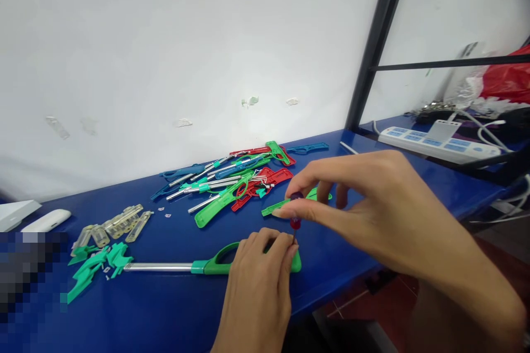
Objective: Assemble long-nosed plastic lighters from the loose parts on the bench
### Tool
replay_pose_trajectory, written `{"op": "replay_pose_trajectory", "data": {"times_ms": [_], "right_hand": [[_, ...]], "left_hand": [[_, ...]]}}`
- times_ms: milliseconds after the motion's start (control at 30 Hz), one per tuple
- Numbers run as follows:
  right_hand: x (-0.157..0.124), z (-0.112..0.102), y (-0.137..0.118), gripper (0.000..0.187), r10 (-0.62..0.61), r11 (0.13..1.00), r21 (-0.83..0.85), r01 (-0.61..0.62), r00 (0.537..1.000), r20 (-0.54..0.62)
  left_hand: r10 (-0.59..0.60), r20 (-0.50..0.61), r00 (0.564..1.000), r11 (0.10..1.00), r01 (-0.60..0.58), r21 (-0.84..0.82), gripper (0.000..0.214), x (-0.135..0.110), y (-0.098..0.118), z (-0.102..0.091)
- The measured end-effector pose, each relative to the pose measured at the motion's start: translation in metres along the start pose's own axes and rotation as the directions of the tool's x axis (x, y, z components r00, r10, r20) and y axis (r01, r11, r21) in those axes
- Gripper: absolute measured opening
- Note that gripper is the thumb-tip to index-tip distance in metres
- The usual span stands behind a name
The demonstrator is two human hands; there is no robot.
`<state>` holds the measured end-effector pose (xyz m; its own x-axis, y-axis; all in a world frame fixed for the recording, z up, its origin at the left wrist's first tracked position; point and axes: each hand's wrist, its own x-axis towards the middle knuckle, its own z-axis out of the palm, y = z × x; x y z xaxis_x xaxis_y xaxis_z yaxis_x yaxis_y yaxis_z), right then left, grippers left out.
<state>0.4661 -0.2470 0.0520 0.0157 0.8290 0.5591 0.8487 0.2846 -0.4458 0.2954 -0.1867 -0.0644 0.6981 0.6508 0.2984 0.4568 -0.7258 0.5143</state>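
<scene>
A green long-necked lighter (211,267) with a silver metal tube lies on the blue table, its tube pointing left. My left hand (260,281) is closed over its handle and presses it against the tabletop. Between thumb and fingers, my right hand (343,193) pinches a small screwdriver (295,223) with a dark red handle. The screwdriver stands upright, its shaft reaching down to the handle beside my left fingertips. Where the tip meets the handle is partly hidden by those fingers. Just behind my right hand is a loose green handle shell (275,207).
Behind lie piled lighter parts: green shells (221,207), red shells (242,198), blue shells (306,148) and metal tubes. At left are clear fuel tanks (124,222) and teal plastic pieces (89,273). A white power strip (439,143) stands beyond the black frame (375,38) at right.
</scene>
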Motion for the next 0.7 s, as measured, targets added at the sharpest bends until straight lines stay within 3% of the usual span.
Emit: {"op": "replay_pose_trajectory", "data": {"times_ms": [100,200,367,700], "right_hand": [[0.0,-0.001,0.0,0.014,0.002,1.0,0.014,-0.002,1.0,-0.006],[0.0,-0.004,0.001,0.007,0.0,0.994,0.11,-0.007,0.998,0.068],[-0.002,-0.011,0.009,0.023,-0.032,0.979,0.201,-0.009,0.979,0.199],[0.004,-0.002,0.008,0.013,0.03,0.986,0.162,-0.045,0.996,0.089]], "left_hand": [[0.003,-0.007,1.0,1.0,-0.003,-0.001,0.027,0.0,0.0,0.0],[0.007,-0.015,1.0,1.0,-0.007,-0.005,0.028,0.0,0.0,0.0],[0.003,0.016,1.0,1.0,-0.003,0.001,0.029,-0.001,0.002,-0.002],[-0.039,-0.018,0.999,0.996,0.037,-0.076,0.021,-0.002,0.005,-0.003]]}}
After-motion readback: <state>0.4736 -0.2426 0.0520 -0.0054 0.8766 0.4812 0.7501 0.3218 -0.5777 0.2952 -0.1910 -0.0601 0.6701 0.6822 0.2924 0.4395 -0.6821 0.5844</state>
